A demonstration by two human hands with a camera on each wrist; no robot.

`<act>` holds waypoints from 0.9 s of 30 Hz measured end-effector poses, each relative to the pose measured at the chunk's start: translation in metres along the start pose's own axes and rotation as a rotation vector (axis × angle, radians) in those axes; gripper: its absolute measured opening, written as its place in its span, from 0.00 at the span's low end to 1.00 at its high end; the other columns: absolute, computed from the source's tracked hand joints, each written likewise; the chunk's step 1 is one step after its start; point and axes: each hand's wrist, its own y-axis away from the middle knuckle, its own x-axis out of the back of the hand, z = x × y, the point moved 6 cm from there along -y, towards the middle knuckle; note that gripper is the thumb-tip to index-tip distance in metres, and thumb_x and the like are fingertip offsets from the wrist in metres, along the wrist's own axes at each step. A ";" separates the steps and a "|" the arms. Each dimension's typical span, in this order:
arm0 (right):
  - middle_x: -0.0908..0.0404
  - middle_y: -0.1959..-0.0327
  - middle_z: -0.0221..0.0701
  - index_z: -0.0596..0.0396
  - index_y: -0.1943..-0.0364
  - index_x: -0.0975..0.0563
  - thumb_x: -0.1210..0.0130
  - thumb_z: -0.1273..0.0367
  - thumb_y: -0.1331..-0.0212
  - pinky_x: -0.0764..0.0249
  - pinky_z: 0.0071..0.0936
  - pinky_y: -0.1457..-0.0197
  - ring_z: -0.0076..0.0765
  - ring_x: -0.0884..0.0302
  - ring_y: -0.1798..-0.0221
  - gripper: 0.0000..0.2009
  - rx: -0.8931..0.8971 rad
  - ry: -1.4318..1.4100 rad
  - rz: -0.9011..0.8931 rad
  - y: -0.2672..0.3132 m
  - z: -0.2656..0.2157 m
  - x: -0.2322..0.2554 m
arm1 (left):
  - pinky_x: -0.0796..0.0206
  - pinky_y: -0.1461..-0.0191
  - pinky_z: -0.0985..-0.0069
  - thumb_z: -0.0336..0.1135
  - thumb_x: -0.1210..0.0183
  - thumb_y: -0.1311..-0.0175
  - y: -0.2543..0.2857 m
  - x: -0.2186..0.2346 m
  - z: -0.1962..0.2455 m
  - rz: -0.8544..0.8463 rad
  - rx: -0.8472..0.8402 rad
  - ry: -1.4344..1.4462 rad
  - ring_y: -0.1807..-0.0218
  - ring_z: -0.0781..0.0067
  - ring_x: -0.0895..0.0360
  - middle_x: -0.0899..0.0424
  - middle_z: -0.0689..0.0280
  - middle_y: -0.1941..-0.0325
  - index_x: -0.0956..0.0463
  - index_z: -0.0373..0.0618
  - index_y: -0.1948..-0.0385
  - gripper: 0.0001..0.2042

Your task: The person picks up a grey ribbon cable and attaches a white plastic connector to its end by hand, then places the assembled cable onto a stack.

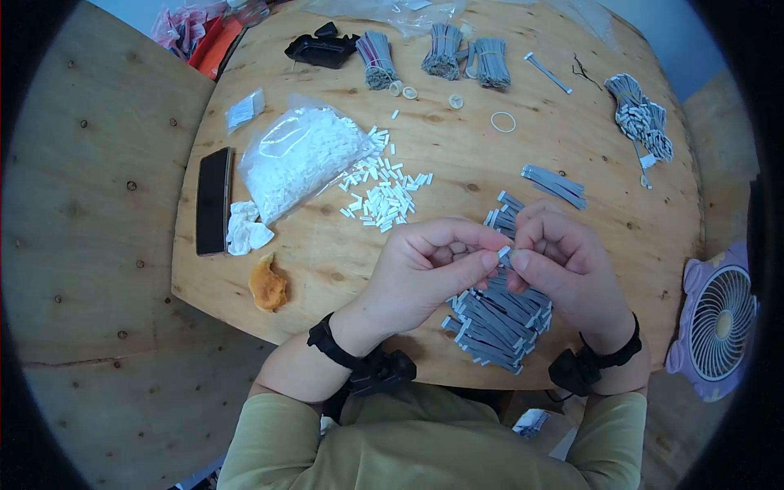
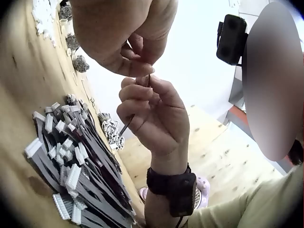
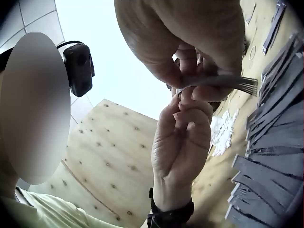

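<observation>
Over a pile of grey flat cables with white connectors, both hands meet fingertip to fingertip. The left hand pinches a small white connector between thumb and forefinger. Curled close beside it, the right hand pinches the grey cable at that connector; in the right wrist view the flat cable runs between its fingers, with split wire ends sticking out. The exact contact point is hidden by the fingertips. Loose white pieces lie on the table beyond the left hand.
A clear bag of white pieces, a phone and a piece of food are at left. Bundled cables and a black tray lie at the back. A coiled bundle and a purple fan are at right.
</observation>
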 end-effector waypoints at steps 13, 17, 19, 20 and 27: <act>0.40 0.69 0.25 0.59 0.76 0.34 0.53 0.78 0.49 0.37 0.13 0.67 0.15 0.36 0.71 0.03 -0.028 -0.009 -0.007 0.000 0.000 0.002 | 0.32 0.69 0.87 0.20 0.47 0.50 0.000 -0.001 -0.003 -0.001 0.042 0.015 0.74 0.82 0.26 0.22 0.63 0.72 0.27 0.36 0.66 0.08; 0.40 0.69 0.25 0.59 0.77 0.34 0.53 0.78 0.49 0.37 0.13 0.67 0.15 0.36 0.71 0.03 -0.039 0.000 -0.013 0.000 0.001 0.002 | 0.32 0.70 0.87 0.20 0.47 0.50 0.000 0.000 -0.003 -0.003 0.007 -0.020 0.74 0.83 0.26 0.22 0.63 0.73 0.27 0.37 0.67 0.08; 0.40 0.69 0.25 0.59 0.77 0.33 0.53 0.78 0.50 0.38 0.13 0.68 0.14 0.37 0.71 0.03 -0.031 0.012 -0.007 0.000 0.000 0.001 | 0.32 0.70 0.87 0.20 0.47 0.50 0.000 0.000 -0.004 0.002 0.022 -0.024 0.74 0.83 0.26 0.22 0.63 0.73 0.27 0.37 0.67 0.08; 0.40 0.69 0.25 0.59 0.77 0.33 0.53 0.78 0.50 0.38 0.13 0.68 0.14 0.37 0.71 0.03 -0.016 0.048 0.016 0.000 -0.001 0.002 | 0.33 0.70 0.88 0.20 0.47 0.50 0.000 0.000 -0.004 0.003 0.029 -0.005 0.74 0.83 0.26 0.22 0.63 0.72 0.27 0.37 0.67 0.08; 0.40 0.69 0.25 0.59 0.77 0.33 0.52 0.78 0.51 0.39 0.13 0.69 0.13 0.39 0.72 0.03 0.013 0.168 0.064 0.004 -0.001 0.004 | 0.34 0.71 0.88 0.20 0.47 0.49 0.001 -0.002 -0.003 0.007 0.015 -0.026 0.74 0.84 0.27 0.23 0.64 0.73 0.27 0.37 0.67 0.07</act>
